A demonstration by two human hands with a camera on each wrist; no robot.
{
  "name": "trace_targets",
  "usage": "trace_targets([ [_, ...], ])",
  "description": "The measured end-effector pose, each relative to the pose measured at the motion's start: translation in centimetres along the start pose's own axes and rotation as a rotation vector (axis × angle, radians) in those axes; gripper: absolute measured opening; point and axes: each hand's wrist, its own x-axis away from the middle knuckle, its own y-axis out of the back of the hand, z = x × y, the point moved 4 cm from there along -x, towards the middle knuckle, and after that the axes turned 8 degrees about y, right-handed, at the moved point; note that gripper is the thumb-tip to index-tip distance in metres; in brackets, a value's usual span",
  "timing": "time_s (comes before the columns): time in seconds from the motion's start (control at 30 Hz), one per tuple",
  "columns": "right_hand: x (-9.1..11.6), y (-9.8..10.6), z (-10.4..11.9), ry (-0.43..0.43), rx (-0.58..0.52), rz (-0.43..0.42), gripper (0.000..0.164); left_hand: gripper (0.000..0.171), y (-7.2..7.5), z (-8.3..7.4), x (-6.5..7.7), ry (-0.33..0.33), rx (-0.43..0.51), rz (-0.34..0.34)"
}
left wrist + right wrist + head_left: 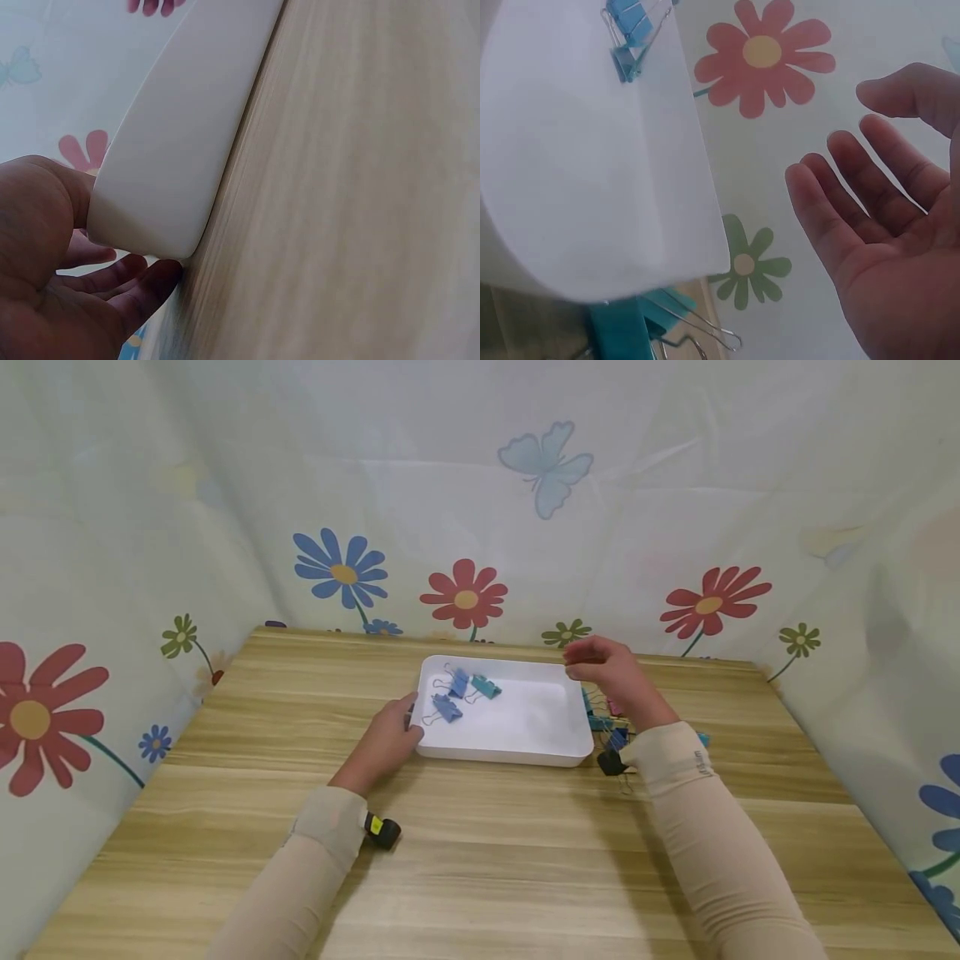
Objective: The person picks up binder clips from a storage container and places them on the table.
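Observation:
A shallow white tray [525, 714] lies on the wooden table. Two blue binder clips, one at the front [447, 707] and one behind it [458, 682], are inside its left part beside a teal binder clip [486, 686]. My left hand [387, 733] grips the tray's left end, its thumb over the rim and its fingers along the outer wall. Above the tray's back right corner my right hand [611, 677] is raised, fingers loosely bent and spread, holding nothing in the right wrist view. Under its wrist lies a pile of binder clips [617, 739], partly hidden by the forearm.
The pile right of the tray includes a black clip [612, 762] and teal ones [622, 330] close against the tray's wall. A flowered curtain [420, 485] stands behind and beside the table [480, 860]. Each wrist wears a small camera, such as the left one [384, 832].

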Motion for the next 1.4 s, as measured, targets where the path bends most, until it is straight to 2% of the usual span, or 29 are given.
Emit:
trace_targets([
  [0.23,-0.3,-1.4,0.5,0.030,-0.045,0.020,0.044,0.066,0.0,0.1,0.0,0.010,-0.001,-0.003],
  [0.9,-1.9,-5.9,2.7,0.033,-0.121,0.100,0.038,0.066,0.3,0.2,-0.3,0.026,-0.011,-0.003],
  [1.13,-2.3,-7.9,3.2,0.012,-0.121,0.123,0.034,0.066,0.4,-0.2,-0.1,0.001,-0.023,-0.012],
  [1.4,-3.0,-10.0,3.2,0.047,-0.138,0.171,0.030,0.066,0.4,-0.3,-0.1,-0.020,-0.038,-0.020],
])
